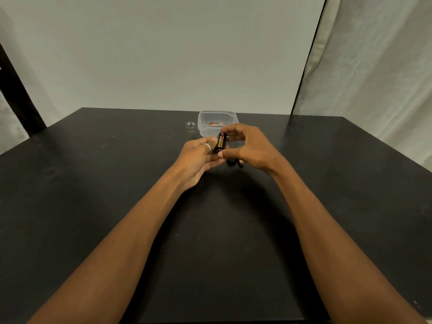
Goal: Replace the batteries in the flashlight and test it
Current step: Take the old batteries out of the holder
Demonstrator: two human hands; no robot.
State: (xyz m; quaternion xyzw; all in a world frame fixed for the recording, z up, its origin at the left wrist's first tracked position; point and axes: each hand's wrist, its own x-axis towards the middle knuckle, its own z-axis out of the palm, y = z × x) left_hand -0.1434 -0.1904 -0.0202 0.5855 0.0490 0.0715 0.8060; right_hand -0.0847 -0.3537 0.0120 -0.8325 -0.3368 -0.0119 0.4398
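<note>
A black battery holder [221, 142] with an orange-and-black battery in it stands nearly upright between my hands, above the middle of the black table [117, 206]. My left hand [198, 160], a ring on one finger, grips its lower part. My right hand [247, 146] pinches it from the right, forefinger at the top end and thumb at the bottom. Under my right hand lie a dark flashlight part [232, 162] and a loose battery [240, 162], mostly hidden. A silver flashlight cap [190, 125] stands further back.
A clear plastic tub [205, 127] with an orange battery [216, 124] inside sits behind my hands near the table's far edge. A pale wall rises behind it, and a curtain hangs at the right.
</note>
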